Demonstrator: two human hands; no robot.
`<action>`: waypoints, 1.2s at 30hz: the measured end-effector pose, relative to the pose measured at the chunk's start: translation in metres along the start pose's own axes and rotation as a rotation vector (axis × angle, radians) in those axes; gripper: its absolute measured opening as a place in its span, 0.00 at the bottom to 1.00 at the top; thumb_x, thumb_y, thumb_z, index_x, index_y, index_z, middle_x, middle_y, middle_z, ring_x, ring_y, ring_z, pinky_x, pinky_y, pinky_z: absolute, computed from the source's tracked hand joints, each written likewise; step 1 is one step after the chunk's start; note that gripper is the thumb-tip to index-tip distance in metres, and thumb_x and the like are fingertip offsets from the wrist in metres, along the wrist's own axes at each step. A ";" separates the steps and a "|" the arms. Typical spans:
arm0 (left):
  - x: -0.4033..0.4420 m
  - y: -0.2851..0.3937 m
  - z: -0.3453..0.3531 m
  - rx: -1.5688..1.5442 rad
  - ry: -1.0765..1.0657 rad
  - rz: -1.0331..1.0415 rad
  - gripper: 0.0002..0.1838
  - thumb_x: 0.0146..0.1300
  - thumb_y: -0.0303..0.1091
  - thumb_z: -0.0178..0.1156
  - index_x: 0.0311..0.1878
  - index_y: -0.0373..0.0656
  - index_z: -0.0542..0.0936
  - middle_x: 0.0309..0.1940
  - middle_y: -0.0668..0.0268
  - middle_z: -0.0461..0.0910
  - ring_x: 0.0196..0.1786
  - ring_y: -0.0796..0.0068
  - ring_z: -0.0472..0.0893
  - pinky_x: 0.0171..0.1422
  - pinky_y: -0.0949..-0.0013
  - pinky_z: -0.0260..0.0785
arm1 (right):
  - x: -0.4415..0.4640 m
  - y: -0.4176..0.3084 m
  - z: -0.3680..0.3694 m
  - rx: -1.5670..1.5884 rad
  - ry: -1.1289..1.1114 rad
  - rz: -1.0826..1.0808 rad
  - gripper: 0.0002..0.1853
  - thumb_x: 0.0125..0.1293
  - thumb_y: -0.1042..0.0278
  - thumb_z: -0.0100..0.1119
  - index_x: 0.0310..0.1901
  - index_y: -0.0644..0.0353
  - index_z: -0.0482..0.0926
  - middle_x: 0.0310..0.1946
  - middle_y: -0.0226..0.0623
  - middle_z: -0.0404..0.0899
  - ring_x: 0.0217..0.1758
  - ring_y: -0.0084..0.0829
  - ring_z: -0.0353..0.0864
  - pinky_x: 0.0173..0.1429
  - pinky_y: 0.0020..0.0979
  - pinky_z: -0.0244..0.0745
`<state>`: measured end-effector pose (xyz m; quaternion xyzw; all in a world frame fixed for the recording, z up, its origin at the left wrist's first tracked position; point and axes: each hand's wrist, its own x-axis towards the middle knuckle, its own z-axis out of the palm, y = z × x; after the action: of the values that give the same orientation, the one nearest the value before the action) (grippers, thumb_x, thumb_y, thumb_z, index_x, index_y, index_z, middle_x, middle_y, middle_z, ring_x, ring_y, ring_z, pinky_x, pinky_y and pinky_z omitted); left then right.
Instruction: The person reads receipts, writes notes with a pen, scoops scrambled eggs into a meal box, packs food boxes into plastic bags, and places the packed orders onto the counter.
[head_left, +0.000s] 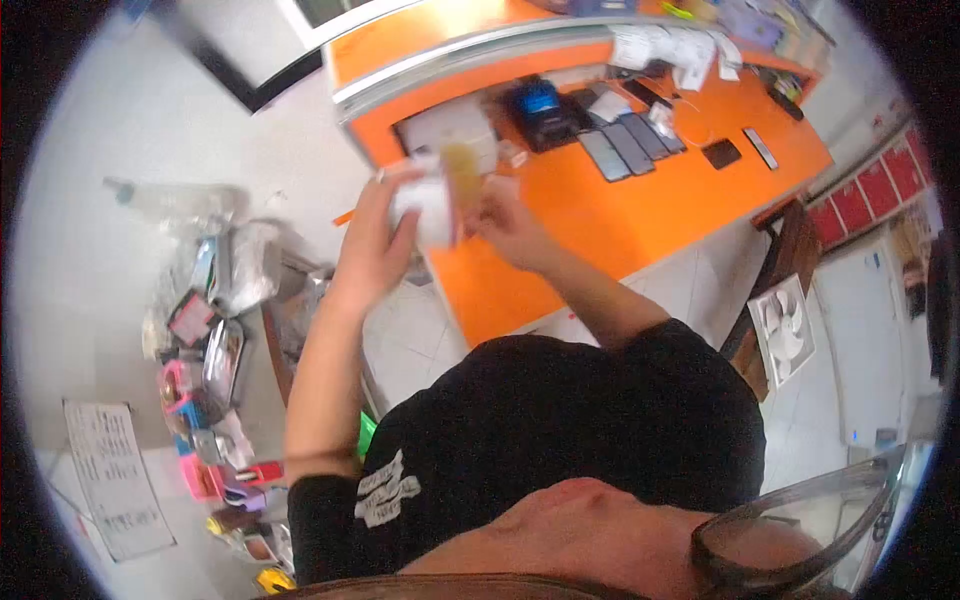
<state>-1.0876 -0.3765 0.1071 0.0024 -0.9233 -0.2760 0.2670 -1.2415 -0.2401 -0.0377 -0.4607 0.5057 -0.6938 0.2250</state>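
Observation:
Above the left part of the orange desk (560,250), my left hand (378,235) is closed on a white object (428,210), blurred by motion. My right hand (510,225) is closed beside it, at the right edge of the white object. A blurred yellowish item (461,172) shows just above my right fingers; which hand holds it is unclear. What my right fingers pinch is too blurred to name. Behind my hands, a whitish panel (470,125) stands in the desk's recess.
Several phones (628,145) lie side by side near a black device with a blue screen (541,103). Farther right are a black wallet-like item (721,153) and a slim phone (760,148). Assorted goods (205,370) crowd the left. A white fan (784,330) is at the right.

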 end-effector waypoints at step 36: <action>0.224 -0.042 0.155 0.833 0.248 -0.046 0.20 0.65 0.45 0.56 0.51 0.40 0.76 0.49 0.60 0.76 0.57 0.58 0.73 0.60 0.48 0.61 | 0.021 -0.068 -0.234 -0.035 0.740 -0.447 0.22 0.57 0.88 0.58 0.45 0.56 0.58 0.41 0.34 0.67 0.44 0.23 0.71 0.48 0.28 0.71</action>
<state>-1.3625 -0.3676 0.0869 0.1635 -0.9165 0.1166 0.3459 -1.4441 -0.1147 0.0180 -0.2828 0.4518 -0.8353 -0.1351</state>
